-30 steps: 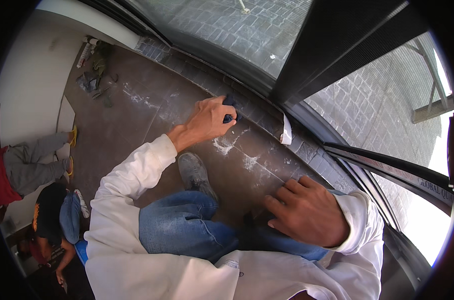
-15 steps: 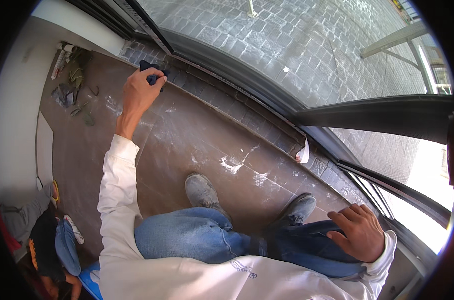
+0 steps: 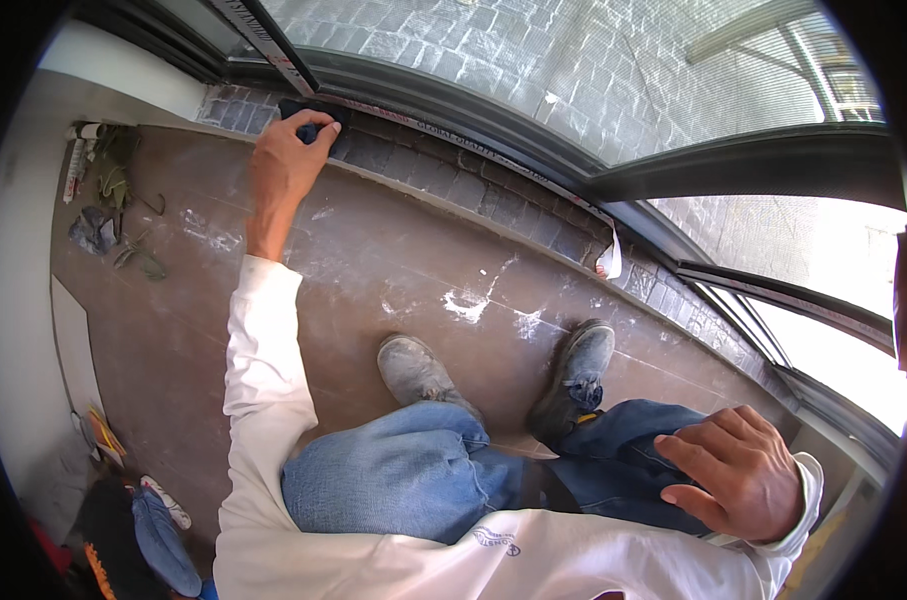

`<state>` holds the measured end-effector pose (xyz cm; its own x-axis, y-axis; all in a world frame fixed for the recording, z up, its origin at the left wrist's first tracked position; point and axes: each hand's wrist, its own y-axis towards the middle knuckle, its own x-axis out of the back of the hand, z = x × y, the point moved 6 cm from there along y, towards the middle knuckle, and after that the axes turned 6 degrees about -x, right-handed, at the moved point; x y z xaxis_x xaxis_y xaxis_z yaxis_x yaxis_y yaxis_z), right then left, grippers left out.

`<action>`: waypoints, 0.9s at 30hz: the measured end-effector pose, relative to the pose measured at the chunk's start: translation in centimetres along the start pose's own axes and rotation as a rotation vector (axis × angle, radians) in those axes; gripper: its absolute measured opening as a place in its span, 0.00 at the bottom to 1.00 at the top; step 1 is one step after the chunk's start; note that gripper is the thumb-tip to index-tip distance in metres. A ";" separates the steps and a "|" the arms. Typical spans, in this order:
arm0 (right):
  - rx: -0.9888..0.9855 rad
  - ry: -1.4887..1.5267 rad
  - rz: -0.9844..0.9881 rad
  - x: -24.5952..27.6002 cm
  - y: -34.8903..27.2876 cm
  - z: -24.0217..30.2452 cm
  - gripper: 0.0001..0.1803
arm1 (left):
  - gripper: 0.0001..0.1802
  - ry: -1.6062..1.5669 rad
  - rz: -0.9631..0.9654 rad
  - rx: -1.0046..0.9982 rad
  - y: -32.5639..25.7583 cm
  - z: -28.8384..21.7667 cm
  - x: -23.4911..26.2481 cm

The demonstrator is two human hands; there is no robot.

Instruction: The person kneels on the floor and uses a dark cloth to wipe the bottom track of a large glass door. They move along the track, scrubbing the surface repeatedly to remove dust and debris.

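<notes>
At the far left my left hand is closed in a pinch on a dark blue cloth, partly hidden by the fingers. It is over the dark paved ledge, close to the lower rail of the black window frame. I cannot tell whether the cloth touches the rail. My right hand lies over my right knee in blue jeans, palm down. Its fingers are loosely bent, the thumb stands apart, and nothing is in it.
White smears mark the brown floor in front of my shoes. A loose white strip hangs by the frame. Along the left wall are a tube and crumpled scraps. Another person's leg shows at lower left.
My left hand, with the cloth, has moved slightly right and closer to the window rail. The view has shifted a little, and more of my right shoe shows. My right hand stays at the knee.
</notes>
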<state>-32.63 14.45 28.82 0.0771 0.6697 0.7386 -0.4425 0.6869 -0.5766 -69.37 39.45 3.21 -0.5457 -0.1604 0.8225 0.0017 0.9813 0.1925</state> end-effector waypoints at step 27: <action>0.201 -0.087 0.224 -0.2 9.6 -2.2 0.28 | 0.09 0.278 -0.215 -0.128 1.4 4.5 -0.2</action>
<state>-34.96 21.54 22.38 -0.1152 0.7657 0.6329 -0.6085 0.4492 -0.6542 -72.99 41.31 0.90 -0.2967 -0.4010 0.8667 0.0261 0.9038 0.4271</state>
